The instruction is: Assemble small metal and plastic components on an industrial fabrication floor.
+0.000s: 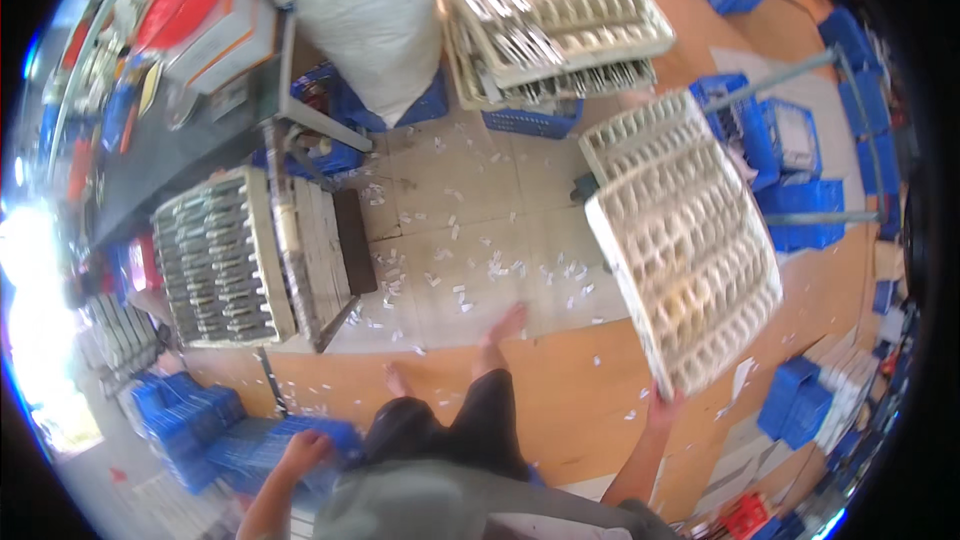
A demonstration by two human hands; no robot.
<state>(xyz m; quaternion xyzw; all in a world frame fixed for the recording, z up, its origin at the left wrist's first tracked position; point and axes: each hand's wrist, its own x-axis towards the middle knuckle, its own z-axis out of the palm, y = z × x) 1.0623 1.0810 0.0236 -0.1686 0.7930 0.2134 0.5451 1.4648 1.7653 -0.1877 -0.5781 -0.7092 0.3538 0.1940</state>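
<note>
At the lower right, my right hand [664, 406] is closed on the near end of a cream moulded tray [690, 260] with rows of cup-shaped hollows, which look bare. Part of another such tray [645, 145] shows under its far end. My left hand [308, 448] is off to the lower left, over the blue plastic seat [265, 450]. Its fingers are blurred, and I see nothing clear in them. A tray of slim metal pieces [215, 265] stands left of my legs. Farther off is a stack of cream trays [560, 10], with shiny metal pieces in the top one.
A dark workbench [190, 155] runs along the left, with a large white sack [345, 20] beyond it. Blue baskets [805, 210] stand by a metal rack at the right. Small white scraps [500, 265] litter the floor around my bare feet [508, 323].
</note>
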